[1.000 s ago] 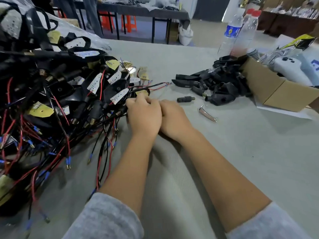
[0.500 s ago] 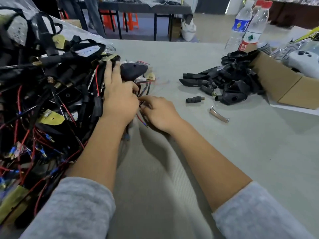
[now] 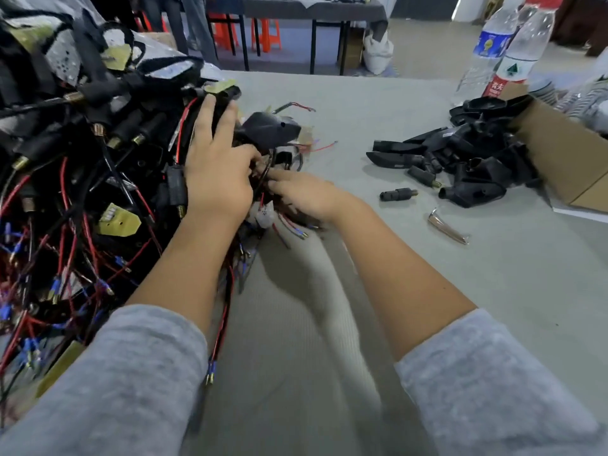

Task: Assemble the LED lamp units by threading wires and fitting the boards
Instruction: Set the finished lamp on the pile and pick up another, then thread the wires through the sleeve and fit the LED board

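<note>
Reaching into the edge of the wire tangle, my left hand (image 3: pixel 218 179) now lies over the heap (image 3: pixel 82 179), index and middle fingers stretched forward across the black cables while thumb and lower fingers close toward a black lamp housing (image 3: pixel 269 128) just beyond them; I cannot tell whether it truly grips the housing. A second ago both hands sat knuckle to knuckle on the cloth, so the finished piece appears to have gone to the pile and a fresh unit is being drawn out. My right hand (image 3: pixel 304 194), fingers curled, pinches thin red and black leads (image 3: pixel 263 179) running under the housing, beside a small white connector (image 3: pixel 265 217). I judge threading is about to begin again. A grey cloth-covered table (image 3: pixel 493 291) carries loose black housings (image 3: pixel 460 166), a cardboard box (image 3: pixel 572 159), a metal clip (image 3: pixel 447 229) and two water bottles (image 3: pixel 513 51). Behind stand dark tables and orange stools (image 3: pixel 263 34).
</note>
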